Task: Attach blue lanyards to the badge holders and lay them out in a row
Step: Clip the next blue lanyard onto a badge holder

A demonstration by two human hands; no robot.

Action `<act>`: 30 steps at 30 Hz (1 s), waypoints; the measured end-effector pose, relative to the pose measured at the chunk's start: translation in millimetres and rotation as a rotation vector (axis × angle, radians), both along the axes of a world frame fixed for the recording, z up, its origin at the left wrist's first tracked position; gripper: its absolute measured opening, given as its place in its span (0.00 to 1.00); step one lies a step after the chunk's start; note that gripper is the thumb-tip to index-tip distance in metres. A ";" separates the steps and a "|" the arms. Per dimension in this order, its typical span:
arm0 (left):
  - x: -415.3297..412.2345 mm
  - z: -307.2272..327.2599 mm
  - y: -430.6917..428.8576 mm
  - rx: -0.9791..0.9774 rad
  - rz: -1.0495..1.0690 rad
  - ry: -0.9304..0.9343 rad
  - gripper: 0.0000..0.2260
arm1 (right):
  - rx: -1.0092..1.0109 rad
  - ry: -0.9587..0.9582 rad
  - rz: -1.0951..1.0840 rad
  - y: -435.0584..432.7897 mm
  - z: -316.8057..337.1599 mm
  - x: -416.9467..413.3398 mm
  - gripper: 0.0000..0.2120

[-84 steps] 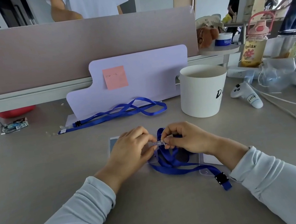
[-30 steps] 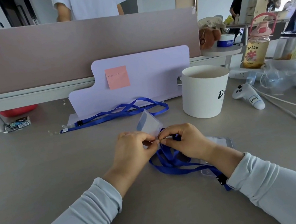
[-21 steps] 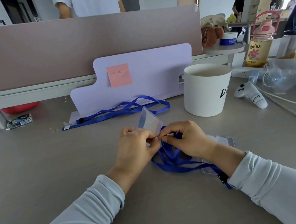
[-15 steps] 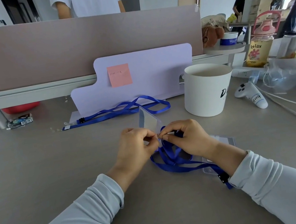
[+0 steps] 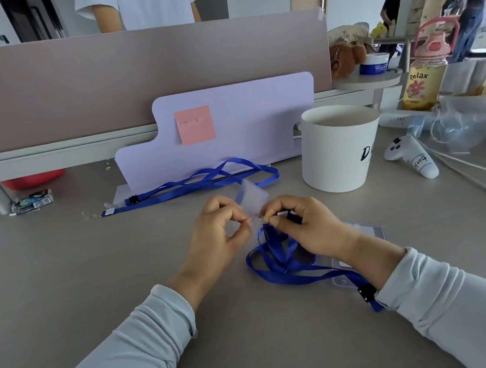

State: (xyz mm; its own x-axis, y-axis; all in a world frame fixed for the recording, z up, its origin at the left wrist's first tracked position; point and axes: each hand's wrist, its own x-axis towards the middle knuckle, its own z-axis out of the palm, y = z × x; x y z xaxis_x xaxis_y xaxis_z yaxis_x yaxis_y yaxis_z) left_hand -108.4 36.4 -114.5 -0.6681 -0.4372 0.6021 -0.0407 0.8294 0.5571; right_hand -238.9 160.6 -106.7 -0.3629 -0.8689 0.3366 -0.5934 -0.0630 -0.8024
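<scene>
- Pinching the lower edge of a clear badge holder (image 5: 250,196), the left hand (image 5: 216,240) has thumb and forefinger closed on it, other fingers curled.
- Holder is tilted up off the table (image 5: 90,271), at 12 o'clock of both hands.
- Right hand (image 5: 307,226) has curled fingers, with thumb and forefinger pinching one end of a blue lanyard (image 5: 279,262) right at the holder's edge. The clip is too small to make out.
- Fingertips of the two hands are almost touching, mid-table.
- Lanyard loops lie loose on the table at 6 o'clock of the right hand. The strap runs toward 4 o'clock under the right wrist, with a black buckle (image 5: 366,292) beside the sleeve.
- Spare badge holders (image 5: 368,232) lie flat under the right wrist. Cannot tell how many.
- Second lanyard (image 5: 197,184) is stretched out at 12 o'clock of the hands, in front of a lavender board (image 5: 244,139) with a pink sticky note (image 5: 195,125).
- White cup (image 5: 338,149) is at 1 o'clock of the hands, and a white controller (image 5: 412,157) is at 2 o'clock.
</scene>
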 end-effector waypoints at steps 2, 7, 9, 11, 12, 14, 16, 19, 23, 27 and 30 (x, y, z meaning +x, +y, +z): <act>0.9 0.3 -0.4 -0.037 -0.008 0.019 0.02 | -0.001 -0.035 0.020 -0.3 0.6 1.0 0.12; 1.1 1.9 -1.6 -0.037 0.032 0.115 0.09 | -0.007 -0.185 0.126 1.8 5.1 0.7 0.13; 3.5 5.7 -2.8 0.064 0.060 0.129 0.22 | -0.023 -0.196 0.139 2.6 7.4 1.8 0.13; 7.3 8.7 -6.4 0.058 0.051 0.076 0.34 | -0.024 -0.173 0.136 3.1 10.1 2.9 0.14; 8.8 8.6 -9.9 0.006 0.040 0.031 0.35 | -0.016 -0.173 0.141 3.5 11.2 3.5 0.13; 10.9 8.5 -12.7 -0.070 0.030 -0.061 0.32 | -0.001 -0.200 0.165 4.3 12.7 4.2 0.12; 10.0 7.6 -13.1 -0.103 0.033 -0.091 0.27 | 0.013 -0.216 0.172 5.0 13.4 4.4 0.11; 6.5 8.6 -10.6 -0.083 0.066 -0.023 0.25 | -0.021 -0.169 0.074 6.2 17.6 4.3 0.12; 8.4 11.9 -11.5 -0.094 0.181 0.097 0.24 | -0.147 -0.207 -0.103 7.8 31.3 -2.1 0.10; 8.9 23.8 -12.3 -0.277 0.139 0.179 0.17 | -0.210 -0.374 -0.150 11.8 45.2 -11.5 0.10; -0.5 30.7 4.8 -0.333 0.192 0.077 0.22 | -0.256 -0.524 -0.136 15.1 55.3 -12.5 0.12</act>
State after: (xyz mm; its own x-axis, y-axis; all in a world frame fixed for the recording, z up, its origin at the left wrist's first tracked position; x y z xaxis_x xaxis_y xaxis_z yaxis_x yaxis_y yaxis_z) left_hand -108.9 41.2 -83.7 -0.5406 -0.3224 0.7770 -0.1817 0.9466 0.2664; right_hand -251.4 175.8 -51.4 -0.6392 -0.7182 0.2751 -0.1389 -0.2441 -0.9598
